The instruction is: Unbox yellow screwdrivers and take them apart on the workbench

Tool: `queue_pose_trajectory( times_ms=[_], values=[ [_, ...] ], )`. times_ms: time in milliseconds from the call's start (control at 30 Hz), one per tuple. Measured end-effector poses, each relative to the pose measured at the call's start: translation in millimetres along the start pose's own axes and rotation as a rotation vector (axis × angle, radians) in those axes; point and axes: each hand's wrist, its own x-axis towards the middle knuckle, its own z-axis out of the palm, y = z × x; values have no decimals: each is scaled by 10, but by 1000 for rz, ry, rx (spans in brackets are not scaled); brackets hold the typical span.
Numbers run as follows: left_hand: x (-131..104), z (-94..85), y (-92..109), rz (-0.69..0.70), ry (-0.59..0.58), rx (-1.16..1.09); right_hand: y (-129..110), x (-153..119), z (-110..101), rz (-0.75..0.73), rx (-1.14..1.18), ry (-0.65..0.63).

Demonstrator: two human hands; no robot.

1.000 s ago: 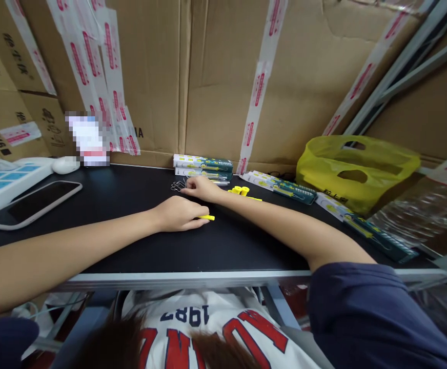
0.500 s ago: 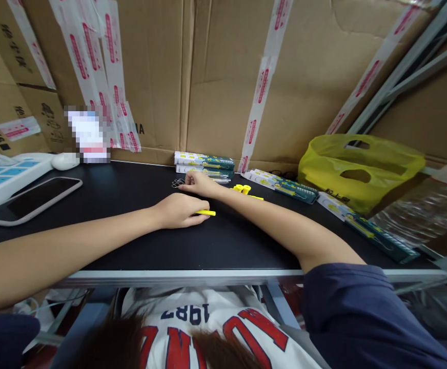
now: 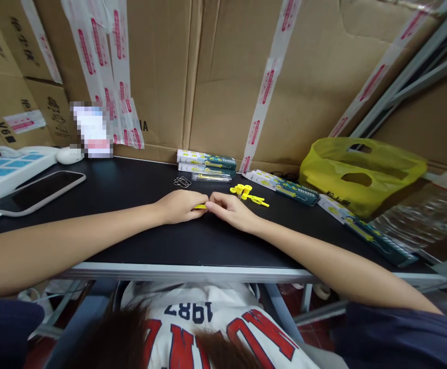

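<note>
My left hand (image 3: 183,206) is closed on a thin yellow stick (image 3: 200,206), low over the black table. Against its fingertips, at the stick's right end, is my right hand (image 3: 231,210), its fingers pinched; whatever they hold is too small to make out. Thin metal wire loops (image 3: 182,182) lie just behind my left hand. Behind my right hand there are several small yellow plastic parts (image 3: 242,191) with a bit of metal among them. A clear pack of thin rods (image 3: 211,177) rests in front of two stacked printed boxes (image 3: 206,160).
More printed boxes (image 3: 281,187) reach toward the right, beside a yellow plastic bag (image 3: 346,169) and clear plastic wrapping (image 3: 408,215). A phone (image 3: 35,192), a white power strip (image 3: 19,171) and a white mouse (image 3: 69,155) are at the left. Cardboard stands behind the table (image 3: 208,248).
My right hand has come back from the wire loops to the yellow stick in my left hand. The loops and yellow parts it partly covered now show. The view has shifted slightly.
</note>
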Motion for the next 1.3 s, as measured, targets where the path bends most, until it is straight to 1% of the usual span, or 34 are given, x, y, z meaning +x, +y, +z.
queue_pose_trajectory(
  times_ms=[67, 167, 333, 433, 533, 633, 967, 1167, 1300],
  values=[
    [-6, 0, 0, -37, 32, -26, 33, 63, 11, -3, 52, -11],
    [-9, -5, 4, -108, 151, -102, 103, 135, -38, 43, 186, -13],
    [8, -35, -5, -205, 358, -168, 191, 141, -199, 134, 307, 91],
    [21, -39, -39, -275, 416, -221, 216, 147, -251, 161, 346, 134],
    [29, -28, -71, -334, 416, -237, 222, 154, -261, 163, 373, 142],
    [29, -19, -80, -337, 397, -221, 221, 153, -256, 153, 375, 139],
    [10, -5, -130, -243, 386, -226, 243, 138, -260, 151, 356, 138],
    [-4, -22, -70, -159, 318, -114, 211, 126, -244, 127, 317, 119],
    [-4, -32, -27, -116, 276, -6, 175, 117, -215, 107, 314, 79]
  ],
)
